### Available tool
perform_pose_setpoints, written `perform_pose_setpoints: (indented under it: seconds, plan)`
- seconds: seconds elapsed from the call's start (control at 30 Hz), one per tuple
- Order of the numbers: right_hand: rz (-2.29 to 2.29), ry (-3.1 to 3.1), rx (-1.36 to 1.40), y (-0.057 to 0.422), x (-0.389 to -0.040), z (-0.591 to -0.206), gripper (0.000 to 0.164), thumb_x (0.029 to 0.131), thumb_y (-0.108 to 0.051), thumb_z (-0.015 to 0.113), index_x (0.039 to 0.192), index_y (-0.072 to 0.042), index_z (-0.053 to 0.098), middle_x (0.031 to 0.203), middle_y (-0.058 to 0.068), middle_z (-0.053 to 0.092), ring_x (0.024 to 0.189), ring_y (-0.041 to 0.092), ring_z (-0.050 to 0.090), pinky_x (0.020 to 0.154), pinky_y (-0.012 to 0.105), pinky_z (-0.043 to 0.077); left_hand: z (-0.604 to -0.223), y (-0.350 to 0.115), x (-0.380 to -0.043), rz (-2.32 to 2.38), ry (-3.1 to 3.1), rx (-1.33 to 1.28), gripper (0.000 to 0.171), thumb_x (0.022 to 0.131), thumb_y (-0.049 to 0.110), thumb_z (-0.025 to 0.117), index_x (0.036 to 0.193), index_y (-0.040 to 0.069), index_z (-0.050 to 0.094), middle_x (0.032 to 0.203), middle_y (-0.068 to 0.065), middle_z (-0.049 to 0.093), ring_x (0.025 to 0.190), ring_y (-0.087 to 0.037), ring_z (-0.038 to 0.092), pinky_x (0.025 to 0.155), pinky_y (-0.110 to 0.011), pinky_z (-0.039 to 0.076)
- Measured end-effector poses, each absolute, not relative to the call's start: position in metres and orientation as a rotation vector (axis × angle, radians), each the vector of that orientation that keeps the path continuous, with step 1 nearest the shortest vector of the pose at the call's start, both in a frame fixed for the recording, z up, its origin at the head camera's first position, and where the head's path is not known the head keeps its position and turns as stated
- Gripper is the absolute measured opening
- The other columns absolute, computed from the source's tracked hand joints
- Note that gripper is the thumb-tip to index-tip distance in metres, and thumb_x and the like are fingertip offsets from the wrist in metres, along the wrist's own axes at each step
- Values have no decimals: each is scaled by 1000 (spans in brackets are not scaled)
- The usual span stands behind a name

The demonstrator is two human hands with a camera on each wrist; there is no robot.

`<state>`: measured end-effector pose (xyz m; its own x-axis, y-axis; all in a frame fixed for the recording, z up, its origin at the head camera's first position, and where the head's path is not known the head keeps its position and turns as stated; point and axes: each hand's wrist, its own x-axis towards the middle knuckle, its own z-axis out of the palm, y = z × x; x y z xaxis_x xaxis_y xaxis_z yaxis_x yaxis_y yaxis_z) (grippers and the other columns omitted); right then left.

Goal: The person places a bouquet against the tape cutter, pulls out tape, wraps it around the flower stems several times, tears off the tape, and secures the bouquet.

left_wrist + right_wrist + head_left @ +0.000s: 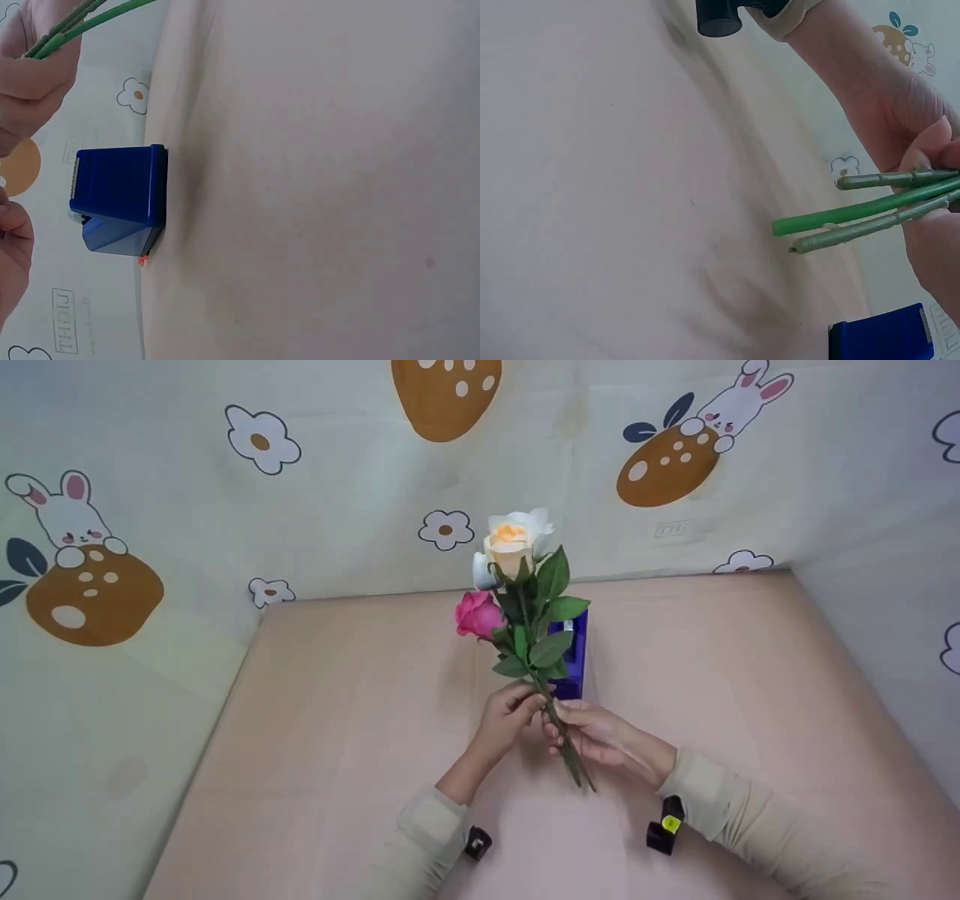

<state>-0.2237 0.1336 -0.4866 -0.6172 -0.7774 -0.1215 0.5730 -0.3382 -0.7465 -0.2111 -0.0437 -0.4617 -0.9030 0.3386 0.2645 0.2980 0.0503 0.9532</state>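
Observation:
Artificial roses are bunched together above the table: a cream rose [511, 544], a pink rose [480, 615] and a pale bluish bloom [484, 571] partly hidden behind the cream one. Around the lower stems [568, 742] curl the fingers of my right hand [600, 735], the cut ends poking out toward me. My left hand [511, 716] pinches the stems just under the leaves, close to the right hand. Three stem ends [825, 217] show in the right wrist view, one brighter green. Behind the bunch stands a blue tape dispenser [116, 187], partly covered by leaves in the head view.
The table [360, 682] has a plain pinkish-beige cover and meets a patterned wall cloth [337, 525] at its back edge. Black wrist cameras hang at both sleeves, near the left [478, 844] and the right [666, 829].

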Motion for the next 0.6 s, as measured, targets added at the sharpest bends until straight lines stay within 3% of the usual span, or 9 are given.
perform_pose_setpoints:
  seconds: [0.17,0.3,0.43,0.5,0.6]
  plan:
    - [-2154,1152,-310,132,-222,-487,18,96,-10,44,91,-8,62,80,2,65,70,11,63,73,30,53,-458,-42,-210,2010,2429,727,16,88,1,56,76,-10,56,67,3,41,62,-2,36,57,-17,31]
    - [-2141,1455,-337,132,-222,-487,15,92,-4,51,89,-13,63,83,-2,66,76,10,63,75,30,52,-458,-40,-210,1940,2522,727,17,86,-1,57,71,-8,54,65,5,38,60,-1,34,55,-17,28]
    - [-2034,1809,-345,130,-222,-487,9,87,-6,59,86,-14,62,81,-9,62,77,5,57,73,25,49,-475,-40,-217,1867,2567,712,9,84,-3,56,76,-6,60,66,3,40,61,-3,36,56,-17,29]
    - [-1998,1924,-360,130,-222,-486,2,86,-5,60,87,-7,60,78,-9,60,75,5,54,71,23,47,-484,-40,-221,1834,2580,715,7,84,-1,57,81,-4,63,67,2,42,62,-5,37,57,-18,30]
    - [-1973,2023,-366,129,-219,-485,8,85,-4,60,89,2,56,77,-7,58,72,5,52,69,22,46,-491,-41,-225,1805,2574,724,9,87,6,59,88,-1,66,69,1,46,64,-6,40,58,-18,32]
